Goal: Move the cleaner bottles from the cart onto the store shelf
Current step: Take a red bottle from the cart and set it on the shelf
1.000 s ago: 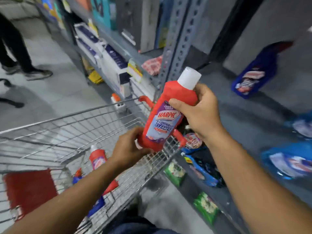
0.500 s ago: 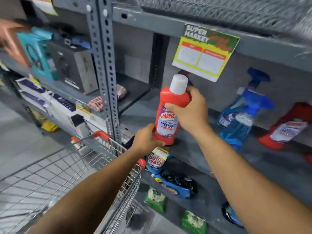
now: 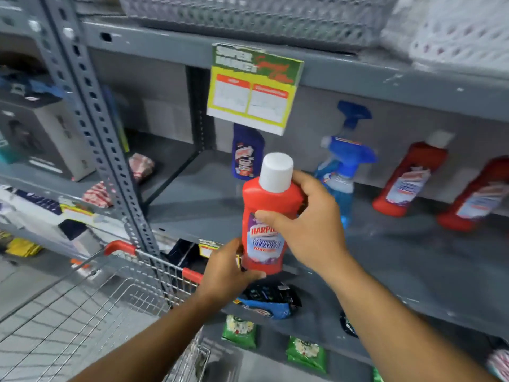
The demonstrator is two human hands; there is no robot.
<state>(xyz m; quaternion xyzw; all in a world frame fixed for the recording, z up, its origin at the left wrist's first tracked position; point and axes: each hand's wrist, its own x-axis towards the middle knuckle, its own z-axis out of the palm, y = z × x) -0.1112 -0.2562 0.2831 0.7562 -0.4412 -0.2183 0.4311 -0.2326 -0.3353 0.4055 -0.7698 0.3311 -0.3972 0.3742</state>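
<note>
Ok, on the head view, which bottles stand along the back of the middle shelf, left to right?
Dark blue bottle → blue spray bottles → red bottle with white cap → second red bottle at the right edge.

Single head cam, wide-angle, no second view to overlap with
Looks forward and slightly down from the person's head, close on the grey shelf [image 3: 399, 260] straight ahead; both forearms enter from the bottom edge, cart [image 3: 118, 293] rim sits lower left, shelf upright [image 3: 91, 119] leans with lens distortion, next bay visible far left, edges motion-blurred
</note>
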